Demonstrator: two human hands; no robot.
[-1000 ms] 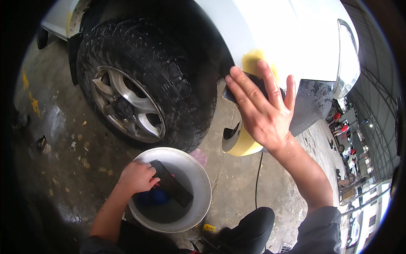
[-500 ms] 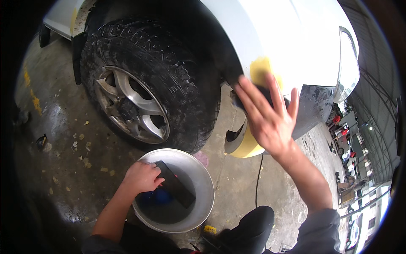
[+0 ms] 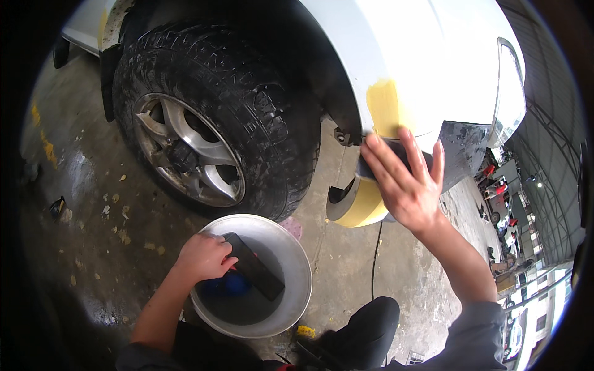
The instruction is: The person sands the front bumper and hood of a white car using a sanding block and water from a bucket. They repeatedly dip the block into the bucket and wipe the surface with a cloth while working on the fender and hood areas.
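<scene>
My right hand (image 3: 411, 185) lies with fingers stretched over a dark sanding pad (image 3: 367, 168), pressing it to the white car's front corner. Just above the fingertips, a yellow filler patch (image 3: 383, 102) covers part of the white fender (image 3: 408, 49). Under the hand, the lower bumper end (image 3: 359, 207) is yellow too. My left hand (image 3: 207, 255) is closed at the upper end of a dark flat block (image 3: 257, 269), over a round metal basin (image 3: 300, 294). Its fingertips are partly hidden. Grey water and a blue object (image 3: 234, 283) are in the basin.
The big tyre (image 3: 272, 130) with its silver rim (image 3: 207, 157) stands just behind the basin. A black cable (image 3: 377, 266) runs along the wet concrete floor (image 3: 337, 266). My bent knee (image 3: 377, 321) is right of the basin. Parked vehicles appear at far right.
My right hand has slid down from the yellow fender patch with the pad, leaving more of the patch in sight. My left hand stays at the basin. The view has shifted slightly.
</scene>
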